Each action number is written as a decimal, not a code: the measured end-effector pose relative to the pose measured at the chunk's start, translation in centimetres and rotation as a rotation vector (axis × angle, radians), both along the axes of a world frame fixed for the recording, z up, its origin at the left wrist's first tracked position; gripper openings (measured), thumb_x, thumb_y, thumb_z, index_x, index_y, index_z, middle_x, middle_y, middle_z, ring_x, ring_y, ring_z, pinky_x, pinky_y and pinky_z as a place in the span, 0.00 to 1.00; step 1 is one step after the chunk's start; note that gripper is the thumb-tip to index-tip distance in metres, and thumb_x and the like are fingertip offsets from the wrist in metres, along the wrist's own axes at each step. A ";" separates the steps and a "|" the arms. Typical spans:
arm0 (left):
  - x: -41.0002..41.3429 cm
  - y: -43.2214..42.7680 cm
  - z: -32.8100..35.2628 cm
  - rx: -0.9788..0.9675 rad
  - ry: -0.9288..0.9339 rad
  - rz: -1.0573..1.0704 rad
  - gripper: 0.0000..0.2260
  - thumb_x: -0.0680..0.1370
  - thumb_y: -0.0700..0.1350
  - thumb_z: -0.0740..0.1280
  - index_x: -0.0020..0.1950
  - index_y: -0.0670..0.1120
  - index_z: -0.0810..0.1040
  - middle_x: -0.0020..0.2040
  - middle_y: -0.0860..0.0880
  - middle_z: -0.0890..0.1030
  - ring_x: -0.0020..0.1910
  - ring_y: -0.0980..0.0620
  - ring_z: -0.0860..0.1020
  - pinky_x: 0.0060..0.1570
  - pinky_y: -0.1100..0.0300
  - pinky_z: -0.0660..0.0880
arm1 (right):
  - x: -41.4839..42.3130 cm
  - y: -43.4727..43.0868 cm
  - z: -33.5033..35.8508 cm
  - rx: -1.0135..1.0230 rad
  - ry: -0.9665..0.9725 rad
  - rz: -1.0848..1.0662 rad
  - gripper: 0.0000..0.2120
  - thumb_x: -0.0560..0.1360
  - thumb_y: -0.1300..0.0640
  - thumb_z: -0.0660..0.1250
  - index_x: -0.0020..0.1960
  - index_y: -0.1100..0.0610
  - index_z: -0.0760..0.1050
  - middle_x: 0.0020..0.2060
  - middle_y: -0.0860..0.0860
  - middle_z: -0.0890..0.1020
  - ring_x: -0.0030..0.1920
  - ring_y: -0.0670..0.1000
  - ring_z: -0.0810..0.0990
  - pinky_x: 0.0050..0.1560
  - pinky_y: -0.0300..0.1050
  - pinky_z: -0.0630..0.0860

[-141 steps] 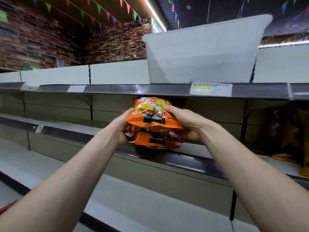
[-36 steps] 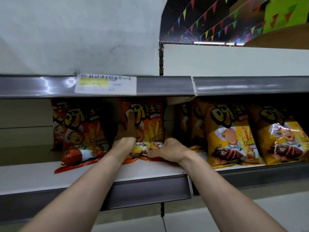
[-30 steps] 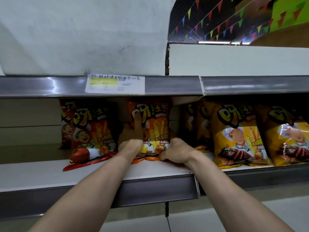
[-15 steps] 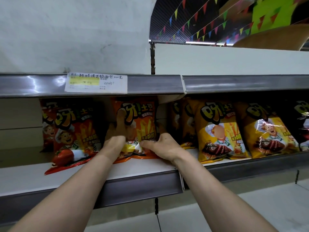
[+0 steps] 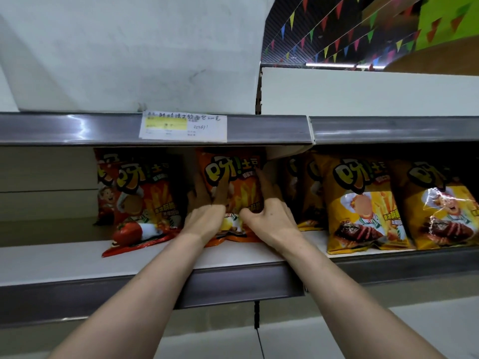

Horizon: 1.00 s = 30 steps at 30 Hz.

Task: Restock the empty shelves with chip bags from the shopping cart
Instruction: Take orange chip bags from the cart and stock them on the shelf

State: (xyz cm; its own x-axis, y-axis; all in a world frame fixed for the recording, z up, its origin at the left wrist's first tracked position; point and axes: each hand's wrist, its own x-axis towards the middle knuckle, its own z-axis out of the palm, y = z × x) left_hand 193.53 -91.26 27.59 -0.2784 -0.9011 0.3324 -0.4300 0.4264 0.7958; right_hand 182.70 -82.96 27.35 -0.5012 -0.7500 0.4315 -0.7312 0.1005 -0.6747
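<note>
**Orange bag being stood up on the shelf**

Both hands on the orange chip bag (image 5: 233, 193). Left hand (image 5: 204, 216) lies w/ fingers spread flat on its front, not clamped; right hand (image 5: 269, 216) cups the bag's right edge, thumb across the front, loosely closed on it. Prob. steadying it upright so the label faces out. Bag stands on the shelf (image 5: 77, 263), btwn the red bags (image 5: 145, 200) at left and the yellow bags (image 5: 363, 203) at right. Price label (image 5: 182, 125) on the rail above. Cart not in view.
</note>
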 end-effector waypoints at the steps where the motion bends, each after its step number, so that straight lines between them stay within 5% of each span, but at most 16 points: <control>1: -0.4 -0.2 0.0 0.004 -0.016 -0.019 0.32 0.79 0.67 0.49 0.79 0.60 0.41 0.80 0.49 0.49 0.77 0.42 0.56 0.71 0.51 0.57 | -0.1 0.0 0.1 0.035 0.036 -0.028 0.16 0.73 0.45 0.65 0.39 0.59 0.70 0.36 0.53 0.78 0.42 0.57 0.78 0.39 0.47 0.73; 7: 0.2 -0.4 0.5 0.040 -0.179 0.060 0.36 0.77 0.70 0.47 0.79 0.56 0.39 0.78 0.42 0.60 0.73 0.38 0.64 0.69 0.49 0.62 | 0.5 0.2 0.5 0.142 0.132 -0.079 0.15 0.76 0.44 0.64 0.44 0.57 0.72 0.41 0.53 0.77 0.46 0.58 0.77 0.43 0.46 0.72; 11: 1.0 1.2 2.3 0.129 -0.237 0.136 0.34 0.80 0.66 0.48 0.78 0.45 0.58 0.75 0.40 0.65 0.70 0.39 0.67 0.67 0.53 0.66 | 1.7 1.5 1.0 0.122 0.263 -0.090 0.17 0.79 0.46 0.63 0.56 0.60 0.75 0.54 0.59 0.79 0.55 0.60 0.77 0.52 0.50 0.74; 15: 3.1 3.8 3.1 0.051 0.056 0.172 0.21 0.81 0.52 0.59 0.70 0.41 0.70 0.66 0.40 0.75 0.62 0.40 0.74 0.60 0.53 0.73 | 3.6 2.8 0.5 0.006 0.494 -0.020 0.20 0.79 0.50 0.61 0.67 0.59 0.68 0.61 0.60 0.71 0.63 0.62 0.69 0.62 0.54 0.66; 20: 7.9 7.0 1.8 -0.016 0.201 0.263 0.06 0.77 0.49 0.65 0.48 0.48 0.78 0.50 0.43 0.83 0.53 0.41 0.80 0.55 0.46 0.78 | 7.8 4.4 -0.9 -0.104 0.531 0.234 0.24 0.78 0.53 0.63 0.73 0.53 0.65 0.72 0.56 0.62 0.72 0.58 0.62 0.69 0.54 0.62; 30: 20.8 14.4 -8.4 0.165 0.211 0.636 0.06 0.78 0.42 0.62 0.42 0.48 0.77 0.39 0.46 0.78 0.43 0.43 0.77 0.48 0.49 0.79 | 19.9 7.8 -9.1 -0.042 0.506 0.689 0.15 0.79 0.54 0.61 0.64 0.57 0.74 0.61 0.53 0.72 0.63 0.55 0.70 0.63 0.50 0.67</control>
State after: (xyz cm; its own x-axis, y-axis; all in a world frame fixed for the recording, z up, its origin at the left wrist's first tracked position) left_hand 214.36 -76.90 19.18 0.3764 -0.9115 0.1657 -0.3852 0.0087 0.9228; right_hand 202.60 -75.19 18.25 0.3215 -0.7951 0.5142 -0.8339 -0.4950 -0.2441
